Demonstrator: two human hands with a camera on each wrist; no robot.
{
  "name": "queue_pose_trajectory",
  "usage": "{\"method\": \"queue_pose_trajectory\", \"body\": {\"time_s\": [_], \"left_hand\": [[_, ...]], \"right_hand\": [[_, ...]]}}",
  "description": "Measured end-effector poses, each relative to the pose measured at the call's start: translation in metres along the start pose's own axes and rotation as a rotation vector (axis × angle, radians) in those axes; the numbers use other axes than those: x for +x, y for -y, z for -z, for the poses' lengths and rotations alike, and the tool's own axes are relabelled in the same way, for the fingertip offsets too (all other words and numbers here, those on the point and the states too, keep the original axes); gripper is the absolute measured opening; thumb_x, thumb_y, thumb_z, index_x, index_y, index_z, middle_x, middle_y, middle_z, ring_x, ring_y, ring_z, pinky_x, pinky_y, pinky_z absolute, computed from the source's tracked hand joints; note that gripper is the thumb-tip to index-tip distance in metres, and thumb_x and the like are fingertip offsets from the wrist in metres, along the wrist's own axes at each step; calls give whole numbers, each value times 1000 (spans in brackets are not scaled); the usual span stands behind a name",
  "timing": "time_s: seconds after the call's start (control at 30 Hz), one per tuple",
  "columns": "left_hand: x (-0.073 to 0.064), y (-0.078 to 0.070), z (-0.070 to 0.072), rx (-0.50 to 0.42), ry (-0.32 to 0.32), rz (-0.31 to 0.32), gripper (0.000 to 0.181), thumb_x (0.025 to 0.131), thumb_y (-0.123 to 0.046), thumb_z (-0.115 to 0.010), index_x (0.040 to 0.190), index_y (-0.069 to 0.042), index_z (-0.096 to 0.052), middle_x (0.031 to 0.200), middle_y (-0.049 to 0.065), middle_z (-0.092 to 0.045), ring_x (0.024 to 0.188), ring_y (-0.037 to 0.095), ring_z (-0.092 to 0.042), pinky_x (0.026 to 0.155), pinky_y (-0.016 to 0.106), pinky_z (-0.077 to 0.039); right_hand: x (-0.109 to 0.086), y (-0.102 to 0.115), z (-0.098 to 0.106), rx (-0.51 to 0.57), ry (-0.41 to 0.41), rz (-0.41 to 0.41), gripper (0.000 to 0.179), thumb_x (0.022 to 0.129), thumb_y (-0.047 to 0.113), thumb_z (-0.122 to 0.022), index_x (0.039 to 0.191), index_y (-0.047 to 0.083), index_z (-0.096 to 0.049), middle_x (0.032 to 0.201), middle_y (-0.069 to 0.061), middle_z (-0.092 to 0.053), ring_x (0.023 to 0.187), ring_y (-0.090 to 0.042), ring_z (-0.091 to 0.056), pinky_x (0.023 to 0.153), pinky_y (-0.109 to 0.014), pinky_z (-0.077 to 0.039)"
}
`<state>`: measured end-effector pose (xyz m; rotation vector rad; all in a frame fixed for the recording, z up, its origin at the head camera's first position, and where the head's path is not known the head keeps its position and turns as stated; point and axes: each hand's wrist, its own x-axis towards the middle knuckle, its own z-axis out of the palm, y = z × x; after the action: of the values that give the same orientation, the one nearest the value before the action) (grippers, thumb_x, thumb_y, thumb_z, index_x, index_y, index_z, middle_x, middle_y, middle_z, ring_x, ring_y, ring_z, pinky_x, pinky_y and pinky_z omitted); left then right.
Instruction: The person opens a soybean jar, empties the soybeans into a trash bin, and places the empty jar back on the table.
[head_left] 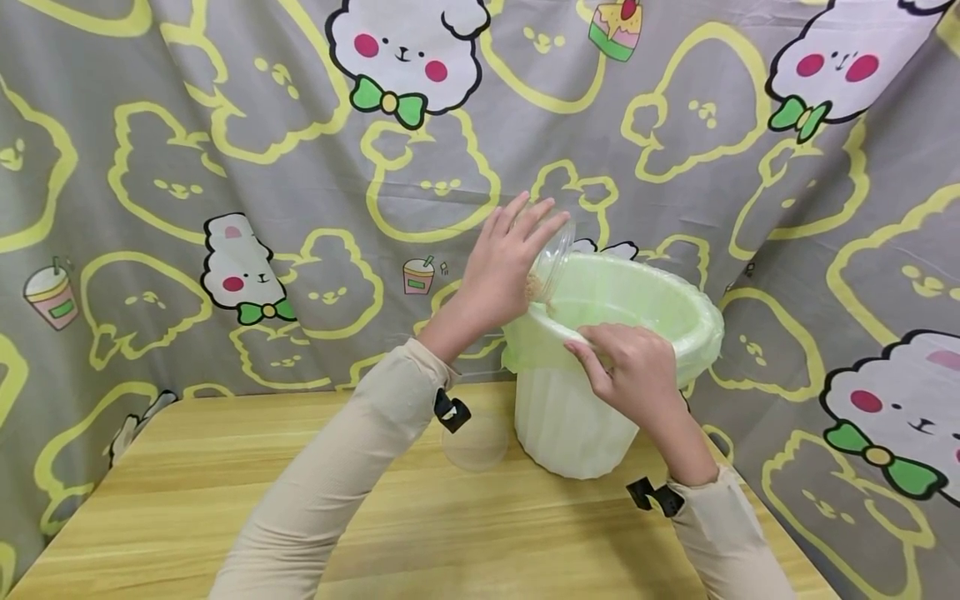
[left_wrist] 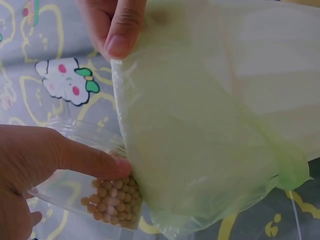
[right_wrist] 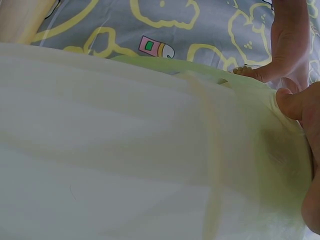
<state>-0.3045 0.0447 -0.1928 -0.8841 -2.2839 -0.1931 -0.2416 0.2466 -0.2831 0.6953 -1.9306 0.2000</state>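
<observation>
My left hand (head_left: pixel 502 271) grips a clear plastic jar (head_left: pixel 558 254), tipped at the far-left rim of a white waste bin (head_left: pixel 573 417). Small round tan balls, resembling soybeans (left_wrist: pixel 117 202), have gathered toward the jar's mouth end in the left wrist view. A pale green bin bag (head_left: pixel 645 287) lines the bin and folds over its rim. At the near rim, my right hand (head_left: pixel 633 367) pinches the bag's edge between thumb and fingers. The right wrist view is mostly filled by the bin's side, with the right thumb (right_wrist: pixel 290 104) on the rim.
A clear round lid (head_left: pixel 475 442) lies flat on the wooden table (head_left: pixel 420 517), left of the bin. Behind and right of the table hangs a grey patterned curtain (head_left: pixel 285 192), close to the bin. Black straps (head_left: pixel 452 411) are on both wrists.
</observation>
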Motion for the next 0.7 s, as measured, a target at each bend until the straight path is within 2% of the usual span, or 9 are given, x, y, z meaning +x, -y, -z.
{"method": "queue_pose_trajectory", "body": {"time_s": [0.43, 0.7], "left_hand": [[-1, 1, 0, -1, -9, -26, 92, 76, 8, -68, 157, -23, -38, 165, 3, -34, 158, 29, -18, 130, 48, -15], [0, 1, 1, 10, -14, -20, 91, 77, 7, -69, 158, -24, -38, 166, 1, -33, 158, 28, -19, 130, 47, -15]], "right_hand": [[1, 1, 1, -3, -15, 19, 55, 106, 49, -49, 89, 6, -78, 75, -9, -76, 53, -25, -66, 47, -42, -51], [1, 1, 1, -4, -17, 13, 55, 106, 50, -48, 89, 6, -78, 75, -8, -76, 52, -24, -65, 46, -41, -50]]}}
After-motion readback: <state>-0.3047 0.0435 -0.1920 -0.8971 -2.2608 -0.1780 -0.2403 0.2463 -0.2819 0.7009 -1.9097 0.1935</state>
